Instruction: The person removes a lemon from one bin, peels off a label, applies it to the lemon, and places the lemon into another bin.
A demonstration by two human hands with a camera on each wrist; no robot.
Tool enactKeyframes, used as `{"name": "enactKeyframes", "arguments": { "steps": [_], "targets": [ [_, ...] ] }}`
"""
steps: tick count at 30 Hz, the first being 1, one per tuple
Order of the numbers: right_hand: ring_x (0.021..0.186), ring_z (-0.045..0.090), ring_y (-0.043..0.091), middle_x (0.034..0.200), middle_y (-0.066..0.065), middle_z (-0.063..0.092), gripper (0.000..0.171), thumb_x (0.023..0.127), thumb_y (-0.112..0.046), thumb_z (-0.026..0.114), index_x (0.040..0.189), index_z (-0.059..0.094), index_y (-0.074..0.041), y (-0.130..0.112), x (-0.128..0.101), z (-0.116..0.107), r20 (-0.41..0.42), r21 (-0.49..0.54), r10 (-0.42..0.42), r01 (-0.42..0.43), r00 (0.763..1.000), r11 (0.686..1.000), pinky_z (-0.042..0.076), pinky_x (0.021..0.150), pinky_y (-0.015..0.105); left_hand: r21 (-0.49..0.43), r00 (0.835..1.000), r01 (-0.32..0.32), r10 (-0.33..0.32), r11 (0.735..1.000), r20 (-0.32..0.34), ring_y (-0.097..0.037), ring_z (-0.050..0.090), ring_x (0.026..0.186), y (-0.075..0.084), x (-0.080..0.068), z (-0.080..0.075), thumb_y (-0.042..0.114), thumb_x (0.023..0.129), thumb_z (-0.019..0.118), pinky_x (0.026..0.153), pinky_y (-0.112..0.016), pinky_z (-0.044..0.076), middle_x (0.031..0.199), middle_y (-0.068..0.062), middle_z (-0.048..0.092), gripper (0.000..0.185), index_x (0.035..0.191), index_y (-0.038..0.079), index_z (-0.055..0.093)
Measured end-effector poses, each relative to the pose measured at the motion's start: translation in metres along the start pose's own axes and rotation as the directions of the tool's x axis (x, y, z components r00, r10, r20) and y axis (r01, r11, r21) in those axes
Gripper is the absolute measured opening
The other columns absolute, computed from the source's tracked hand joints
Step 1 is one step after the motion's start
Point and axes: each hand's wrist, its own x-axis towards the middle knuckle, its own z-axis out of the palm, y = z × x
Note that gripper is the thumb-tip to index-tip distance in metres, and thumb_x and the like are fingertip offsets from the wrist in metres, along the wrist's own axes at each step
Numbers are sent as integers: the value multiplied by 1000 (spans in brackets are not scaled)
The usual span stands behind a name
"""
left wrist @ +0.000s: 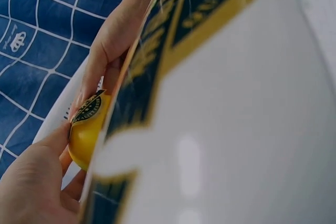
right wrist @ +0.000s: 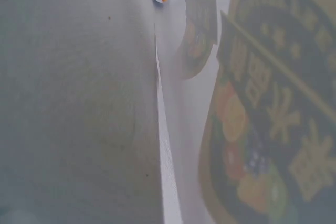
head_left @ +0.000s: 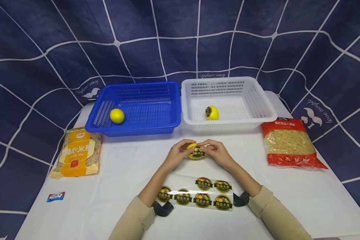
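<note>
Just beyond the sticker sheet (head_left: 195, 195), near the middle of the white table (head_left: 288, 200): a yellow fruit (head_left: 195, 151), pinched between both hands. Left hand (head_left: 177, 154) curled round the fruit's left side, thumb and fingertips on it. Right hand (head_left: 217, 151) curled round its right side, fingertips meeting the left hand's over the top. Stuck on the fruit's near face, between the two thumbs, a dark round sticker (head_left: 197, 153) with a gold rim. Seen from the left wrist, the same fruit (left wrist: 86, 135) with its sticker (left wrist: 89, 107) turned up, left thumb (left wrist: 37, 166) against it, right hand (left wrist: 113, 45) closing from the far side, and the sheet (left wrist: 210, 103) very close and blurred in front.

On the sheet: seven printed stickers, lying flat between the forearms, nearer the person than the fruit. From the right wrist, only a blurred sticker (right wrist: 268, 114) on that sheet and bare table (right wrist: 79, 103); neither hand nor fruit visible there.

Beyond the sheet and the fruit, side by side and touching: a blue basket (head_left: 168, 125) to the left with a plain fruit (head_left: 117, 116) inside, a white basket (head_left: 258, 121) to the right with a stickered fruit (head_left: 212, 113) inside. Left of the sheet, a yellow bag (head_left: 78, 151) and a small candy (head_left: 55, 196). Right of the sheet, a red bag (head_left: 289, 143).
</note>
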Motion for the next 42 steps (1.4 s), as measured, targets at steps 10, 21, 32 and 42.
{"name": "enactKeyframes", "arguments": {
  "steps": [10,21,32,42],
  "targets": [
    [42,27,9,49,6,35,19,91,-2,57,107,65,3,4,1,0,-18,-42,-72,71,997,997,25,38,24,145,999,-38,40,989,-12,-10,58,95,-29,5,1,31,79,74,84,-28,49,115,6,61,44,119,20,59],
    [43,27,10,50,8,33,27,87,0,61,114,61,5,6,1,-1,30,-31,-124,125,992,992,28,40,26,139,996,-88,88,986,6,-15,58,107,-27,6,-2,28,82,71,90,-24,47,120,-3,60,44,122,16,58],
    [42,28,10,49,12,34,39,79,4,69,116,57,5,11,1,-1,81,-14,-189,191,979,982,26,37,27,86,997,-80,77,993,28,-13,58,107,-29,6,-6,30,81,71,88,-23,48,121,-3,59,46,123,16,58],
    [43,29,9,49,11,36,37,79,2,69,115,58,3,8,0,1,63,-68,-212,216,975,974,27,38,26,185,995,-99,98,978,16,-21,58,107,-11,0,-5,22,75,78,93,-32,45,121,-5,59,54,123,10,57]
  ]
}}
